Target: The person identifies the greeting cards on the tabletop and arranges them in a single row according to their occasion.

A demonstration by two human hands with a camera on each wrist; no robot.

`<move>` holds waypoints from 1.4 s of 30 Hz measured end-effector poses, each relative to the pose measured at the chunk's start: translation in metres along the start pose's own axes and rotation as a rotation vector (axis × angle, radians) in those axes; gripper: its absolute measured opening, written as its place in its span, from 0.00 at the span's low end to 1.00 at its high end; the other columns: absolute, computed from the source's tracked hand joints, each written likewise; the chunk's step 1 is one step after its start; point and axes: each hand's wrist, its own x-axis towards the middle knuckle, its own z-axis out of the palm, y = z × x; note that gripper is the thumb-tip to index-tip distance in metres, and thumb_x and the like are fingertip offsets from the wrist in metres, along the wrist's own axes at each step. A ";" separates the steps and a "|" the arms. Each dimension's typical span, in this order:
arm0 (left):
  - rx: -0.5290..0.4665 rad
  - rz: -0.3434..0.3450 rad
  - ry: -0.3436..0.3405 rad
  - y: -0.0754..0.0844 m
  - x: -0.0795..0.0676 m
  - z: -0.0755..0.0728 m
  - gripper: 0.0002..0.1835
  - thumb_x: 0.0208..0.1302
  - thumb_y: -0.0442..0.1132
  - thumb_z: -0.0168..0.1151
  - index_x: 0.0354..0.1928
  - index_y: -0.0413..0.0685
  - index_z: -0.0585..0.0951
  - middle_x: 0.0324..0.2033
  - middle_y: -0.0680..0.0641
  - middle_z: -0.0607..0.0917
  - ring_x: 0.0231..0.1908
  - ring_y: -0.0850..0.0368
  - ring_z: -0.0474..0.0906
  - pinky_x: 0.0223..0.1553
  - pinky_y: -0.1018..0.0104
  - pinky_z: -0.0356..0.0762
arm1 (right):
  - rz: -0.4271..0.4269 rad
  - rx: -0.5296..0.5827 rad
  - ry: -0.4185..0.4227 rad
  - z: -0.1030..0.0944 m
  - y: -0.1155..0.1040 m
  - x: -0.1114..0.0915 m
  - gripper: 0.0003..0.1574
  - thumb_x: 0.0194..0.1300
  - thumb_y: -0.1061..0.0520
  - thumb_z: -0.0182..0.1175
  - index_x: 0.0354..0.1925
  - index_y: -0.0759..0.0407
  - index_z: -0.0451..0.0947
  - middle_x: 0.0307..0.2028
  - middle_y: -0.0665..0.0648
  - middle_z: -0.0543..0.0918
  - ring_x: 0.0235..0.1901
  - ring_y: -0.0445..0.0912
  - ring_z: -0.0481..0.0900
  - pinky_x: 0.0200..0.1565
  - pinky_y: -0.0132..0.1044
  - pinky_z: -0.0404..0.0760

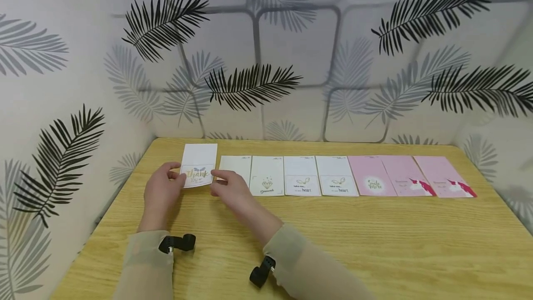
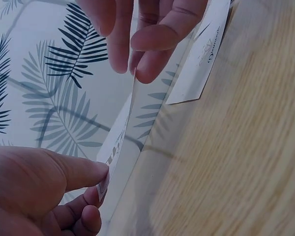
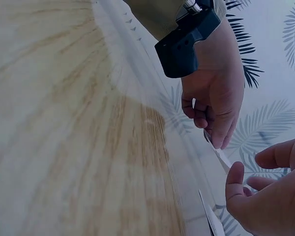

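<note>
My left hand [image 1: 164,190] pinches the lower left edge of a white card [image 1: 199,154] with "thank you" in gold lettering. The card stands tilted up off the wooden table; the left wrist view shows the card [image 2: 119,132] nearly edge-on, thumb on its printed face. At its right edge is my right hand [image 1: 234,193], thumb and forefinger spread apart around the card's side in the right wrist view, where the hand [image 3: 270,191] shows a gap between them. Just right of the held card lies a cream card [image 1: 235,163], partly hidden by my right hand.
A row continues rightward along the table [image 1: 354,244]: a cream diamond card [image 1: 268,170], two white heart-lettered cards [image 1: 300,165], a pink card with a white round patch [image 1: 366,165], and two pink unicorn cards [image 1: 437,168]. Behind stands a leaf-patterned wall [image 1: 291,50].
</note>
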 end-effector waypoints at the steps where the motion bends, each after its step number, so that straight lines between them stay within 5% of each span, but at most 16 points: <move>1: 0.002 -0.003 0.001 0.000 0.000 0.000 0.24 0.81 0.40 0.61 0.74 0.39 0.78 0.54 0.35 0.85 0.49 0.39 0.80 0.49 0.48 0.74 | 0.000 -0.007 -0.001 0.000 0.000 0.000 0.33 0.78 0.61 0.60 0.78 0.60 0.75 0.71 0.62 0.80 0.55 0.50 0.88 0.58 0.48 0.83; 7: 0.021 0.004 -0.009 0.000 0.000 0.000 0.24 0.80 0.39 0.61 0.73 0.38 0.78 0.53 0.35 0.86 0.48 0.38 0.80 0.49 0.47 0.74 | 0.014 -0.027 0.009 0.003 -0.003 -0.004 0.33 0.76 0.63 0.60 0.77 0.61 0.77 0.66 0.63 0.84 0.51 0.47 0.88 0.37 0.37 0.75; 24: 0.096 -0.008 -0.068 -0.003 0.001 0.006 0.23 0.81 0.40 0.61 0.70 0.35 0.79 0.53 0.34 0.85 0.48 0.38 0.80 0.50 0.43 0.75 | 0.043 -0.078 -0.010 0.005 0.001 -0.006 0.34 0.75 0.60 0.62 0.77 0.56 0.78 0.64 0.62 0.86 0.52 0.47 0.88 0.57 0.47 0.84; 42: 0.159 0.025 -0.054 -0.009 -0.001 0.009 0.22 0.79 0.40 0.60 0.68 0.35 0.81 0.53 0.34 0.87 0.51 0.36 0.82 0.55 0.37 0.75 | 0.030 -0.076 -0.045 0.006 0.000 -0.009 0.35 0.73 0.63 0.62 0.76 0.57 0.78 0.63 0.63 0.86 0.51 0.46 0.88 0.56 0.44 0.83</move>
